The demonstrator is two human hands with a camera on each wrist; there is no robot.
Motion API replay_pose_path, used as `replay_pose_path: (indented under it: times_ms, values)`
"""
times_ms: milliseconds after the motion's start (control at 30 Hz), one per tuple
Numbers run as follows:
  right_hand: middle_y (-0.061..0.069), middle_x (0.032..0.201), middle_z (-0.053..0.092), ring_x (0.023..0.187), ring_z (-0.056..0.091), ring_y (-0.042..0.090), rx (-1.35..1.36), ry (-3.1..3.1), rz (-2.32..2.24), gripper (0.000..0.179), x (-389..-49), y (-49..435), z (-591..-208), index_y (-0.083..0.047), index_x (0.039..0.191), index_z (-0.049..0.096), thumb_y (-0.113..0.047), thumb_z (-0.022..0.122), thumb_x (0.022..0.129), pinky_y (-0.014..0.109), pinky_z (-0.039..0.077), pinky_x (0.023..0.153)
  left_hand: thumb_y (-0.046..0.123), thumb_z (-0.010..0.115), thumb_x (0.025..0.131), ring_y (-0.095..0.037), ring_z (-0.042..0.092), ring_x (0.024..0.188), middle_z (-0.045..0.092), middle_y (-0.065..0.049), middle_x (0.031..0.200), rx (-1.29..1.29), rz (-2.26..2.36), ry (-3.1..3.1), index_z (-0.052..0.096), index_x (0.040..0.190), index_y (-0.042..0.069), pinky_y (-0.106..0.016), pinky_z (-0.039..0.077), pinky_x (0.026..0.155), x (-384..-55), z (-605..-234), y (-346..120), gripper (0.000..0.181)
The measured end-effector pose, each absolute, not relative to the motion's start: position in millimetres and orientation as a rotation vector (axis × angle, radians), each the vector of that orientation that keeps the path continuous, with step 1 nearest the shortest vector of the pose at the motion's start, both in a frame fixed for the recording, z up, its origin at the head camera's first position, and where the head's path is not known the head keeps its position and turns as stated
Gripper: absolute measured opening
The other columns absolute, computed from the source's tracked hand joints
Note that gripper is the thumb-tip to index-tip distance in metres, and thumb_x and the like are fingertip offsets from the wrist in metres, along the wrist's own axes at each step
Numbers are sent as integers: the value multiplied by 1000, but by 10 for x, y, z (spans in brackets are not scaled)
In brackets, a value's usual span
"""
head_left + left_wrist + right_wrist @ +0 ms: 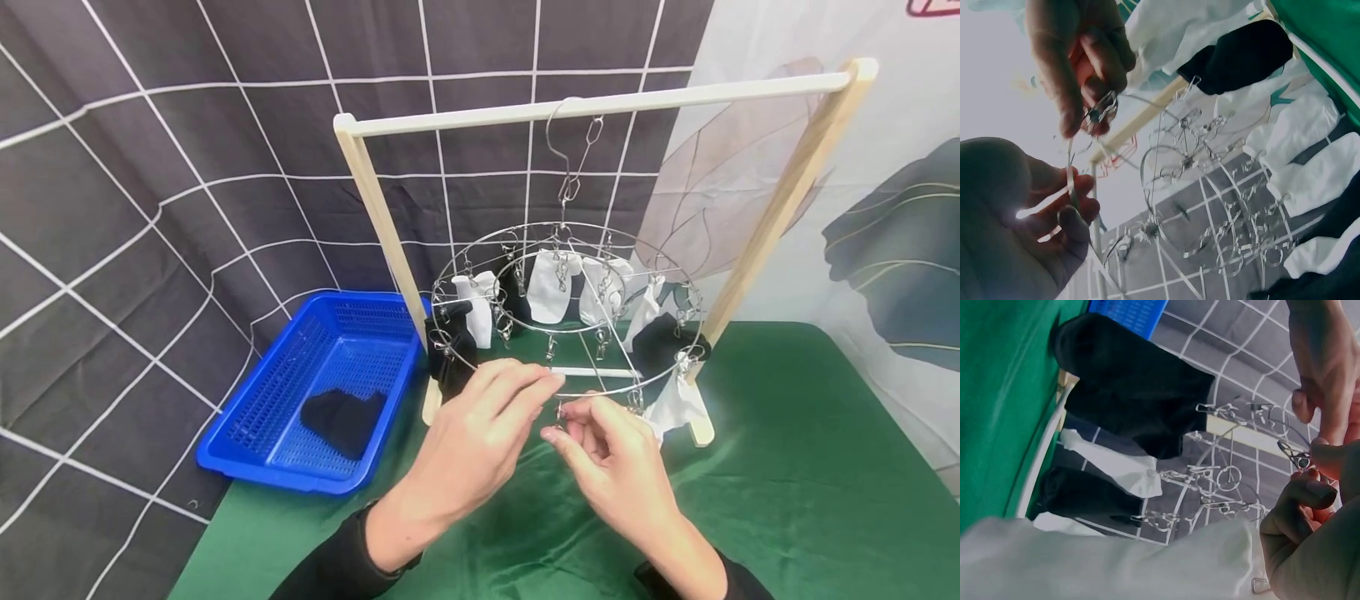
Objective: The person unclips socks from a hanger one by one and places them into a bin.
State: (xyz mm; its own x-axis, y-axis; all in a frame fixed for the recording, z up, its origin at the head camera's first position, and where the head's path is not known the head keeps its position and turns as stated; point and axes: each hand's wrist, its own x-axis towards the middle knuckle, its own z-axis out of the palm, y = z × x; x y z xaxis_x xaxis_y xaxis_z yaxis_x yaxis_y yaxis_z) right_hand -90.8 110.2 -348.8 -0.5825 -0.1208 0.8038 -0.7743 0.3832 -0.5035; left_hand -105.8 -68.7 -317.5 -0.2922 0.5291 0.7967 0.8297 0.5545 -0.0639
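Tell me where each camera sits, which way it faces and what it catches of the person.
Head: worn on the head, facing forward and down at the round hanger and blue basket; left hand, right hand and dark sleeves show.
Left wrist: faces across toward the person's right, at hanging white socks; both hands show.
Right wrist: faces across toward the left, at hanging black socks; both hands show, at the right edge.
Shared: both wrist views show the clip in the right hand's fingers.
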Motion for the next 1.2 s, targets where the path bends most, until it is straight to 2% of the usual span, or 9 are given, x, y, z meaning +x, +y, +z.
replay_pose_path:
  times_ms: [167, 367, 500, 600, 667, 800, 1000, 1100, 1200]
  values:
    - [-8, 69, 49, 53, 40, 5, 787, -1969, 1204, 28, -915, 1134, -3514, -5, 90, 67, -1, 82, 67, 7, 29, 52, -10, 48, 84, -20, 54, 102, 61, -2, 109, -1069, -518, -2017, 66, 119, 10, -25, 48, 86, -1129, -3296, -664, 44]
    - [-7, 71, 57, 52, 41, 2, 907, -1874, 1180, 25, -902, 1208, -3420, -6, 96, 73, -9, 82, 73, 10, 31, 48, -9, 48, 87, -21, 53, 97, 63, -1, 104, -1014, -575, -1958, 69, 113, 12, -27, 49, 78, -1136, -3252, -725, 40]
    - [-8, 64, 55, 50, 40, 3, 890, -1795, 1143, 10, -859, 1296, -3262, -9, 81, 73, -11, 80, 76, 9, 29, 48, -9, 47, 86, -23, 53, 95, 64, -1, 102, -986, -606, -1918, 71, 109, 11, -29, 48, 79, -1149, -3206, -770, 38]
    - [-11, 60, 51, 50, 39, 3, 791, -1817, 1092, 14, -834, 1396, -3218, -12, 71, 69, -13, 82, 73, 10, 29, 48, -9, 48, 87, -23, 52, 93, 65, -2, 99, -978, -641, -1893, 72, 106, 10, -30, 47, 80, -1167, -3189, -804, 35]
    - [-12, 59, 49, 51, 39, 2, 718, -1885, 1040, 17, -831, 1465, -3236, -14, 70, 68, -15, 85, 70, 11, 30, 49, -10, 49, 87, -24, 53, 92, 65, -2, 97, -973, -662, -1877, 72, 103, 9, -30, 46, 81, -1179, -3176, -827, 34]
    - [-16, 64, 49, 55, 42, 1, 622, -2127, 959, 24, -869, 1573, -3345, -20, 81, 70, -22, 88, 65, 14, 32, 52, -11, 50, 88, -25, 54, 93, 66, -1, 95, -944, -702, -1868, 72, 100, 9, -32, 44, 84, -1211, -3165, -890, 32]
    - [-14, 73, 51, 56, 45, 3, 731, -2353, 1048, 42, -1009, 1563, -3526, -20, 112, 69, -31, 83, 74, 13, 36, 53, -11, 49, 89, -27, 56, 96, 67, -1, 96, -931, -762, -1858, 72, 97, 9, -35, 43, 88, -1264, -3181, -969, 31]
    - [-13, 74, 52, 58, 46, 5, 802, -2357, 1163, 39, -1066, 1501, -3601, -16, 112, 69, -25, 81, 77, 15, 38, 51, -11, 49, 90, -27, 56, 96, 68, -1, 96, -931, -771, -1863, 71, 97, 9, -35, 43, 88, -1278, -3208, -992, 30]
    - [-12, 77, 60, 56, 51, 6, 797, -2335, 1311, 27, -1094, 1429, -3632, -14, 103, 71, -16, 80, 78, 16, 41, 48, -10, 50, 90, -26, 56, 96, 68, -1, 96, -928, -782, -1865, 71, 97, 9, -35, 43, 88, -1286, -3233, -1007, 29]
